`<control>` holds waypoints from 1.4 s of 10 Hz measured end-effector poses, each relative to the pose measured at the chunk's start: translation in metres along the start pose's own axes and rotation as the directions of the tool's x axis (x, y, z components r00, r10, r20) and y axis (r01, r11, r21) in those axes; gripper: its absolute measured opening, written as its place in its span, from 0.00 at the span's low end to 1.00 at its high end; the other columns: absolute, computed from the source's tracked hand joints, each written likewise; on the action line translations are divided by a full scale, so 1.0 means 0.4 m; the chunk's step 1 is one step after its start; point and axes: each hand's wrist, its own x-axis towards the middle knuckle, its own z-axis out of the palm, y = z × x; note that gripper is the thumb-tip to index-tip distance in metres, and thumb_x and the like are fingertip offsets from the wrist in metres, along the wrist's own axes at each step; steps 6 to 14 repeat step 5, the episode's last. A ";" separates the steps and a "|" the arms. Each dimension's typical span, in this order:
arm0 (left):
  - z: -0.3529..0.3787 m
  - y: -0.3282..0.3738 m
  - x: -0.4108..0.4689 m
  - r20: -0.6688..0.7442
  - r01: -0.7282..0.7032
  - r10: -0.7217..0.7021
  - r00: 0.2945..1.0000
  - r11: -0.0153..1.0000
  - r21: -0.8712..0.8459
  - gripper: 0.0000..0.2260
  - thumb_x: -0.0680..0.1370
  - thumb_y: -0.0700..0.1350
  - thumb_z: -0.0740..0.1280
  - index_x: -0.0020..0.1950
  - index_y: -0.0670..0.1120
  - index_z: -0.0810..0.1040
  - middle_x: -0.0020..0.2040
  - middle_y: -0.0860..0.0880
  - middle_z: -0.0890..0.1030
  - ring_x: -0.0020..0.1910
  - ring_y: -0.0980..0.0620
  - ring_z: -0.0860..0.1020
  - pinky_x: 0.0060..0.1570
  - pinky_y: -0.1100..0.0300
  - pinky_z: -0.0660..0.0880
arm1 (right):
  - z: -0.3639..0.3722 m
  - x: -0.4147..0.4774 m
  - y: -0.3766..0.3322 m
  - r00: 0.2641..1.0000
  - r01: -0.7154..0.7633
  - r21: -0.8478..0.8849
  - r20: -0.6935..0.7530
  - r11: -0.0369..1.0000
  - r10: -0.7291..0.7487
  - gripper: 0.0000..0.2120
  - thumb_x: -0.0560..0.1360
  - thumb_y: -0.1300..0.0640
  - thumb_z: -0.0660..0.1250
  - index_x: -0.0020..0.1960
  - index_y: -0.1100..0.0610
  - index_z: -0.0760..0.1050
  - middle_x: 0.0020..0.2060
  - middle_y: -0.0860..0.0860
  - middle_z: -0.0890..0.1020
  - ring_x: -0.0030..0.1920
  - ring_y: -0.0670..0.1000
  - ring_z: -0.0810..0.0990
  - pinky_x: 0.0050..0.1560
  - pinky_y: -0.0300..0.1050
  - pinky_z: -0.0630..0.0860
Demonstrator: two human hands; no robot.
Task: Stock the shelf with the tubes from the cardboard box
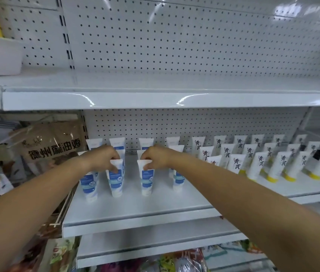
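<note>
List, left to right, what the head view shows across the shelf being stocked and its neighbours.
Brown printed bag → left hand → left-held blue tube → right-held blue tube → right hand → yellow-capped tubes.

White pegboard back panel (175, 36); glossy white upper shelf (155, 85), light glare on front edge.

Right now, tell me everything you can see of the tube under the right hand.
The tube is white and plastic-looking, with a blue label bearing a round mark at its right edge. It stands upright on the white shelf, white cap down, flat end up. The right hand pinches that top end. It is frontmost in its column, apart from the neighbouring tubes on either side.
</note>
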 end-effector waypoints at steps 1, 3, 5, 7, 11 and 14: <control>0.004 -0.005 -0.001 0.007 -0.004 0.004 1.000 1.000 -0.026 0.12 0.71 0.50 0.76 0.33 0.55 0.75 0.35 0.56 0.78 0.37 0.54 0.77 0.36 0.59 0.69 | -0.001 -0.002 0.001 1.000 -0.008 0.027 0.012 1.000 0.008 0.11 0.75 0.55 0.69 0.55 0.59 0.81 0.51 0.53 0.83 0.50 0.53 0.79 0.52 0.49 0.76; 0.003 0.007 -0.019 -0.022 -0.008 0.007 1.000 0.999 -0.041 0.11 0.70 0.51 0.77 0.37 0.51 0.77 0.37 0.52 0.77 0.37 0.52 0.75 0.34 0.58 0.66 | 0.014 -0.006 0.012 0.999 -0.041 0.054 -0.017 0.998 0.042 0.11 0.75 0.52 0.69 0.54 0.57 0.81 0.49 0.51 0.84 0.48 0.52 0.80 0.52 0.50 0.77; -0.021 -0.005 -0.033 -0.043 0.001 -0.008 0.999 0.988 -0.153 0.15 0.68 0.55 0.79 0.51 0.54 0.84 0.48 0.58 0.84 0.46 0.57 0.80 0.49 0.56 0.79 | -0.020 -0.049 0.038 0.983 -0.122 0.163 -0.113 0.979 0.142 0.20 0.74 0.48 0.71 0.63 0.54 0.78 0.54 0.49 0.83 0.53 0.46 0.80 0.57 0.40 0.75; -0.021 -0.005 -0.033 -0.043 0.001 -0.008 0.999 0.988 -0.153 0.15 0.68 0.55 0.79 0.51 0.54 0.84 0.48 0.58 0.84 0.46 0.57 0.80 0.49 0.56 0.79 | -0.020 -0.049 0.038 0.983 -0.122 0.163 -0.113 0.979 0.142 0.20 0.74 0.48 0.71 0.63 0.54 0.78 0.54 0.49 0.83 0.53 0.46 0.80 0.57 0.40 0.75; -0.021 -0.005 -0.033 -0.043 0.001 -0.008 0.999 0.988 -0.153 0.15 0.68 0.55 0.79 0.51 0.54 0.84 0.48 0.58 0.84 0.46 0.57 0.80 0.49 0.56 0.79 | -0.020 -0.049 0.038 0.983 -0.122 0.163 -0.113 0.979 0.142 0.20 0.74 0.48 0.71 0.63 0.54 0.78 0.54 0.49 0.83 0.53 0.46 0.80 0.57 0.40 0.75; -0.021 -0.005 -0.033 -0.043 0.001 -0.008 0.999 0.988 -0.153 0.15 0.68 0.55 0.79 0.51 0.54 0.84 0.48 0.58 0.84 0.46 0.57 0.80 0.49 0.56 0.79 | -0.020 -0.049 0.038 0.983 -0.122 0.163 -0.113 0.979 0.142 0.20 0.74 0.48 0.71 0.63 0.54 0.78 0.54 0.49 0.83 0.53 0.46 0.80 0.57 0.40 0.75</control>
